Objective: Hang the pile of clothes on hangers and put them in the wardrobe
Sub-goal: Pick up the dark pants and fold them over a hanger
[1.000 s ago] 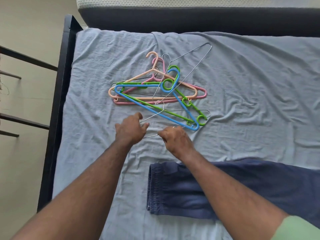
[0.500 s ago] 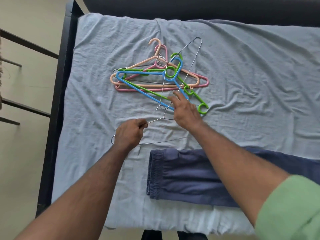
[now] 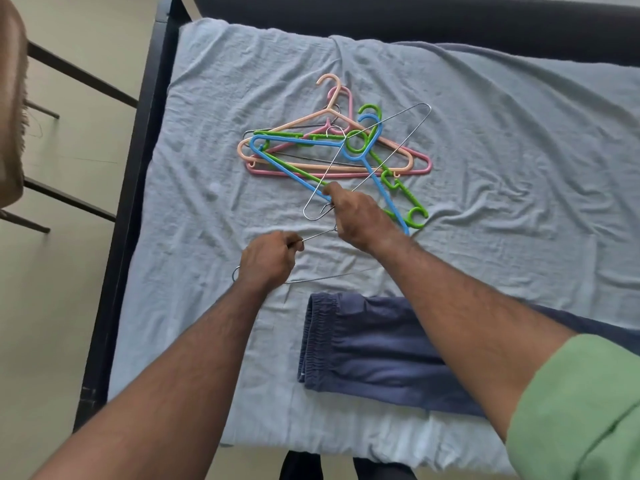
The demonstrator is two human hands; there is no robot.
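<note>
Left hand (image 3: 268, 259) clenched around 1 sloping arm of a wire hanger (image 3: 329, 278), low on the bed's left half, knuckles up. Right hand (image 3: 353, 216) just beyond it, pinching at the point where that hanger's hook meets a second wire hanger (image 3: 388, 133); exactly which wire sits between the fingertips cannot be told, since the hand covers the crossing. Looks like an untangling step: separating 1 wire hanger from the heap.

Nearest of all, close to the bed's near edge and right of centre: folded navy trousers (image 3: 367, 355), waistband toward the left, lying flat on the pale blue sheet (image 3: 207, 323), touched by neither hand. No other garment in view, so the size of the pile cannot be judged.

Further out, toward the middle of the bed: a tangle of plastic hangers, crossed over one another. Blue hanger (image 3: 294, 171) on top, green hanger (image 3: 401, 195) running toward the right, peach hanger (image 3: 304, 121) and pink hanger (image 3: 346, 174) beneath. Second wire hanger stretching diagonally across them toward the far right.

Progress, as a judgement: barely begun. Nothing on a hanger yet, no wardrobe visible. Remaining: freeing the hanger, threading the trousers over its bar, carrying them off, then repeating for whatever clothes are left.
</note>
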